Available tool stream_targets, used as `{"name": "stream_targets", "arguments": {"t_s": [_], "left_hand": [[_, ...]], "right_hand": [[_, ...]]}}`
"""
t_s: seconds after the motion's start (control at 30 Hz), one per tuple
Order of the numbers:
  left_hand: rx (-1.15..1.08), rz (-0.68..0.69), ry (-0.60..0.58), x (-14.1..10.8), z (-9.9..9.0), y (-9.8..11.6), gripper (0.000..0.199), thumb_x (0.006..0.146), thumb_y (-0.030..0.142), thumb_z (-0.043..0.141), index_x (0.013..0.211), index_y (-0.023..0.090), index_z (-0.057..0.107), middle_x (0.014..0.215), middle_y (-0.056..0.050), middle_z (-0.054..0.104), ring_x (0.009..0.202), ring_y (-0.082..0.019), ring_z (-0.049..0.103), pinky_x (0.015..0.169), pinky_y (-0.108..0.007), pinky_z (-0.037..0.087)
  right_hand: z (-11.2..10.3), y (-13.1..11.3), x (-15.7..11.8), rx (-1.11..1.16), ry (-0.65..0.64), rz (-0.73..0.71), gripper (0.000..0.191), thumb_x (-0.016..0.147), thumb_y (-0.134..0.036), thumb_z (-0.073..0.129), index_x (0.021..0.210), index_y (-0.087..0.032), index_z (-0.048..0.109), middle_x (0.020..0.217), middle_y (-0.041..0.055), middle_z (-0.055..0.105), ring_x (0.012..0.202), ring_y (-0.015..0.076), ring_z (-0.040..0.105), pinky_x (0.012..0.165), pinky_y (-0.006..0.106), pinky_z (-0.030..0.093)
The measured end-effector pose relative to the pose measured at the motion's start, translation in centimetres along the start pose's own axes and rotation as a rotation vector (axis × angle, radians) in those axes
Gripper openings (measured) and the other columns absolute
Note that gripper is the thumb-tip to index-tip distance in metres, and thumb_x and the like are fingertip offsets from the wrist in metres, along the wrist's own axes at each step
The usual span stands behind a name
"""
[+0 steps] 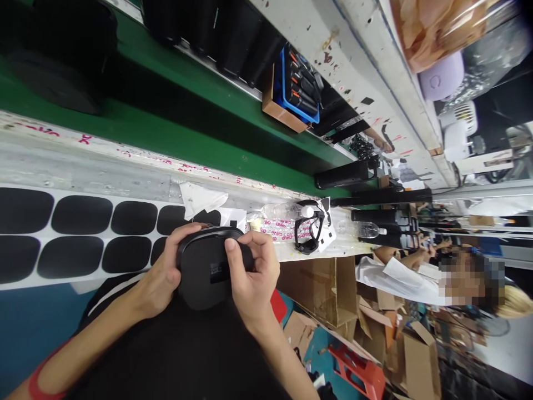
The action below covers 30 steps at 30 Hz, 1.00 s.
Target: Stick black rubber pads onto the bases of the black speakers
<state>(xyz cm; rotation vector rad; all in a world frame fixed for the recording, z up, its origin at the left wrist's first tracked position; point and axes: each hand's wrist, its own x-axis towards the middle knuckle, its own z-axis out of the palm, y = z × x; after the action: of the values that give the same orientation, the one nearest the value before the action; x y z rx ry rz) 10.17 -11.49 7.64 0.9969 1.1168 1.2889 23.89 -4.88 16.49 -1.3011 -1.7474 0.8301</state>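
A black casing (204, 278) with a rounded-square face is held up in front of my body; a small dark label shows on the face. My left hand (160, 278) wraps around its left side, fingers closed on the edge. On the right side, my right hand (255, 272) grips the casing's edge, its thumb on the face and its fingers curled behind. I cannot tell whether the black bit between those fingers is a separate piece. Beside my left hand lies a white sheet of black rounded-square stickers (70, 258).
Beyond the ledge runs a green conveyor belt (187, 133) carrying black units. A blue tray (302, 89) of black parts stands across it. Clear plastic bottles (283, 211) and a black strap (308, 228) lie to the right. Cardboard boxes (320, 283), a red stool (358, 369) and a co-worker (400, 278) are farther right.
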Motion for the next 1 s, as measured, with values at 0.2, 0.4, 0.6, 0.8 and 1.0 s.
{"name": "stream_targets", "arguments": {"t_s": [0.2,0.4,0.6,0.8,1.0], "left_hand": [[0.023,0.021,0.015,0.11,0.19,0.52,0.064,0.084,0.078,0.032,0.141,0.048,0.031,0.148,0.006,0.036,0.136,-0.023,0.037,0.114,-0.036,0.031],[0.034,0.027,0.02,0.21,0.2,0.52,0.064,0.085,0.077,0.032,0.141,0.047,0.031,0.149,0.004,0.035,0.137,-0.024,0.036,0.116,-0.039,0.03],[0.032,0.003,0.018,0.19,0.2,0.4,0.059,0.088,0.073,0.035,0.141,0.047,0.031,0.148,0.005,0.036,0.136,-0.025,0.037,0.115,-0.041,0.031],[0.035,0.002,-0.005,0.19,-0.23,0.04,0.058,0.088,0.073,0.036,0.14,0.047,0.031,0.149,0.005,0.035,0.136,-0.024,0.037,0.113,-0.038,0.031],[0.079,0.019,-0.049,0.22,-0.27,0.99,0.068,0.085,0.072,0.045,0.144,0.042,0.025,0.152,-0.001,0.03,0.14,-0.03,0.033,0.114,-0.044,0.029]], "right_hand": [[0.26,0.33,0.21,0.026,0.018,-0.012,0.015,0.087,-0.016,0.065,0.09,-0.024,0.053,0.073,-0.0085,0.059,0.061,0.003,0.06,0.058,0.01,0.045],[0.32,0.3,0.39,-0.033,0.025,-0.058,0.013,0.088,-0.018,0.065,0.09,-0.023,0.052,0.073,-0.0077,0.059,0.061,0.0035,0.062,0.058,0.011,0.046],[0.36,0.24,0.44,-0.161,0.047,-0.11,0.01,0.091,-0.021,0.062,0.091,-0.022,0.053,0.075,-0.0052,0.062,0.063,0.0065,0.065,0.058,0.014,0.049],[0.38,0.4,0.37,-0.259,0.065,-0.192,0.007,0.093,-0.022,0.06,0.093,-0.02,0.054,0.076,-0.0032,0.063,0.062,0.008,0.065,0.056,0.016,0.05],[0.3,0.36,0.42,-0.281,0.043,-0.182,0.007,0.093,-0.022,0.059,0.092,-0.02,0.053,0.074,-0.003,0.062,0.059,0.0088,0.064,0.052,0.018,0.049]]}}
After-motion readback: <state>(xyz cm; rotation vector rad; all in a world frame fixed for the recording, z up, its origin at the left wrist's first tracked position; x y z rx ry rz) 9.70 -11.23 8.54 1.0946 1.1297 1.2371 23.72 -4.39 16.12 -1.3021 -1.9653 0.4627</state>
